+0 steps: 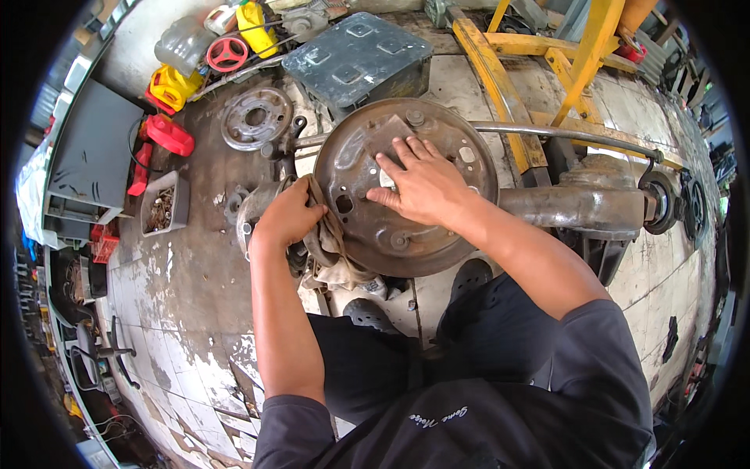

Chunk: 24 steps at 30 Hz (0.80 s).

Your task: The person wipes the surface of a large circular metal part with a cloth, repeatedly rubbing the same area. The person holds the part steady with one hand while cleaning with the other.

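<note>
Left hand grasps a rag at the left of the round metal plate; right hand, splayed over the brown sheet, should press evenly

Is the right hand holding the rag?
No, the right hand lies spread over a brown sheet on the round metal plate, while the left hand holds the rag.

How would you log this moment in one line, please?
left hand: holding rag, at left edge of disc | right hand: open, on disc and brown sheet | dark box: beyond disc
</note>
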Motion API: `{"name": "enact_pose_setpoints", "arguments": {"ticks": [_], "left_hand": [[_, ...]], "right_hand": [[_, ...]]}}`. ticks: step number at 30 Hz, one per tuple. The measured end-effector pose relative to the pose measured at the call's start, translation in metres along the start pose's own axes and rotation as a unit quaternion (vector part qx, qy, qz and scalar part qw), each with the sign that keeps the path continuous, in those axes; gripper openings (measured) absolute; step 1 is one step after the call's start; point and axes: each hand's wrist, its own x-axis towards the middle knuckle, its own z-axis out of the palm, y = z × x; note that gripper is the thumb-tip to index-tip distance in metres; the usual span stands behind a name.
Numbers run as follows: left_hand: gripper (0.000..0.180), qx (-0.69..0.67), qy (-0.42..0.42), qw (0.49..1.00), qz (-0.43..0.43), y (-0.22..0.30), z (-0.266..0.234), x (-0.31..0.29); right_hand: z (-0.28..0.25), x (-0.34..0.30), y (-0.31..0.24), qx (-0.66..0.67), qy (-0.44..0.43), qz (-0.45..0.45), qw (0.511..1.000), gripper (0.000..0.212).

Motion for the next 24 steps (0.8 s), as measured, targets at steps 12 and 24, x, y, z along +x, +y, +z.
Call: {"name": "enact_pose_setpoints", "arguments": {"ticks": [12,24], "left_hand": [[0.059,0.006,0.004,1.0,0.016,0.002,0.004,0.011],[0.055,-0.02,-0.014,1.0,0.007,-0.008,0.002,0.013]], "right_hand": [[0.03,0.041,0.025,0.021,0.117,-0.03,0.992,0.082],[0.017,0.024,0.011,0.011,0.027,0.006,1.0,0.082]]}}
